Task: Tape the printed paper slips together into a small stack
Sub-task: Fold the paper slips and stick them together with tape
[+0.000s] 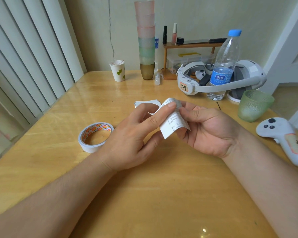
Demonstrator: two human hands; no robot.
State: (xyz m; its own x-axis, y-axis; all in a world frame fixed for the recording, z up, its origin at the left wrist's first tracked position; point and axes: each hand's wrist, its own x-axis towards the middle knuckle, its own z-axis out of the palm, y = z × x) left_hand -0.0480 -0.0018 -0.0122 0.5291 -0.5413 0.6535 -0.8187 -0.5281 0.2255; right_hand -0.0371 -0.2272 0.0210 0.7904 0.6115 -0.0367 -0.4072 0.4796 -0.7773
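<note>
A white printed paper slip (172,124) is held upright above the middle of the wooden table (144,194). My left hand (136,134) pinches its left edge between forefinger and thumb. My right hand (208,129) grips its right side, thumb on the front. More white slips (145,103) lie on the table just behind my left hand, partly hidden by it. A roll of white tape (95,136) with an orange-printed core lies flat to the left of my left hand.
At the back stand a paper cup (117,70), a tall stack of coloured cups (146,40), a small wooden shelf (189,46), a white headset (220,78) and a water bottle (224,66). A green cup (254,105) and a white controller (282,138) lie at right.
</note>
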